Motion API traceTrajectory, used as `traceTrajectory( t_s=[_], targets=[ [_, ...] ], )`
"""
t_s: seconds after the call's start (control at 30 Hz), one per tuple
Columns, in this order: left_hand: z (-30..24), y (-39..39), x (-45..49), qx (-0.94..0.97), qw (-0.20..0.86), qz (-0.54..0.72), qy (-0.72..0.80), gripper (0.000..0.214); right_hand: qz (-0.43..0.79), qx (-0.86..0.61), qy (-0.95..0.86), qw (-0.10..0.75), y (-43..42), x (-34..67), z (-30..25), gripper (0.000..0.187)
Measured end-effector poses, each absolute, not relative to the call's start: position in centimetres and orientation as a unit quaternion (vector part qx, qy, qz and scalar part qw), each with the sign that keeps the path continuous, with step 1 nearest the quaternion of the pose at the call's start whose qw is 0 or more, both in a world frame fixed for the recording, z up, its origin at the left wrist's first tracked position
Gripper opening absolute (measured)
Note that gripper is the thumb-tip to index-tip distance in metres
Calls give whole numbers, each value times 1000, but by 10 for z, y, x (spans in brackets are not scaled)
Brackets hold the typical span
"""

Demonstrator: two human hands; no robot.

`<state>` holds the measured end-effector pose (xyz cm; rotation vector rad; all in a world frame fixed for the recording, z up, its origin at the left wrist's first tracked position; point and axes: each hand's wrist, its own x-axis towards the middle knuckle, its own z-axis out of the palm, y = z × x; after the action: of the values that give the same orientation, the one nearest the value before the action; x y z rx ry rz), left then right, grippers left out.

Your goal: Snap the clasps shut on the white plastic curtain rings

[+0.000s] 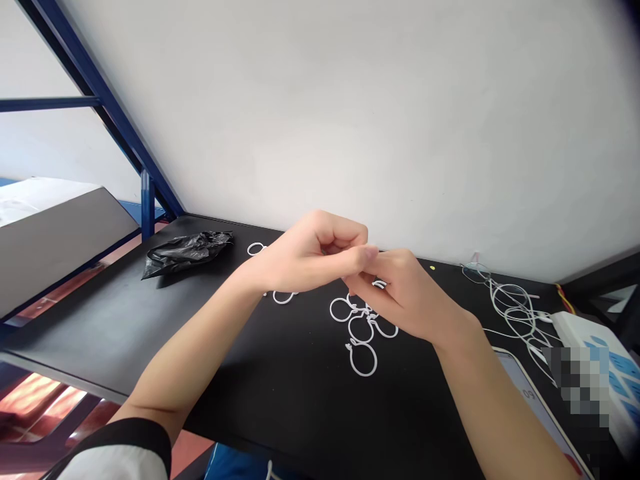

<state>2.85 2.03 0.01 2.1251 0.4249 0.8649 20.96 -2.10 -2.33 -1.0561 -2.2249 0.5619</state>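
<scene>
My left hand (320, 250) and my right hand (400, 290) meet above the black table, fingers curled and pressed together. The left thumb lies across the right fingertips, so whatever is between them is hidden. A bit of white shows by the curled right fingers; I cannot tell whether it is held or lies behind. Below the right hand is a cluster of thin white rings with small clasps, among them one ring (341, 321) at its left and another ring (375, 363) nearest me. Partly covered by the left hand and wrist are a ring (285, 303) and a farther ring (256, 244).
On the black table (300, 393), a crumpled black plastic bag (190, 253) lies at the left. To the right are a tangled white cable (515, 310), a phone or tablet (525, 393) and a white-and-blue box (595, 347). A white wall (380, 120) stands behind; a blue metal frame (115, 113) rises at the left.
</scene>
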Motion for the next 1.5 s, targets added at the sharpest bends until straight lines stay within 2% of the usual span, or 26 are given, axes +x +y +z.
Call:
traceTrajectory(
  t_s=[0.1, 0.27, 0.47, 0.73, 0.9, 1.17, 1.5],
  targets=[
    [-3, 20, 31, 838, 316, 403, 188, 38, 233, -398, -836, 297, -23, 209, -21, 34],
    [-12, 20, 39, 822, 119, 522, 193, 19, 256, -403, -829, 291, -25, 209, -19, 36],
    [-19, 20, 45, 853, -3, 505, 131, 33, 217, -396, -849, 275, -29, 212, -16, 27],
    [-16, 22, 41, 890, -78, 433, 122, 37, 164, -412, -858, 261, -38, 215, -9, 30],
    [-21, 24, 43, 868, -56, 485, 95, 49, 171, -381, -864, 283, -34, 209, -15, 23],
    [-23, 28, 39, 834, 26, 543, 94, 54, 140, -332, -871, 334, -31, 204, -21, 42],
    [-23, 17, 41, 812, 9, 556, 176, 63, 62, -297, -878, 370, -34, 204, -20, 41]
  ],
)
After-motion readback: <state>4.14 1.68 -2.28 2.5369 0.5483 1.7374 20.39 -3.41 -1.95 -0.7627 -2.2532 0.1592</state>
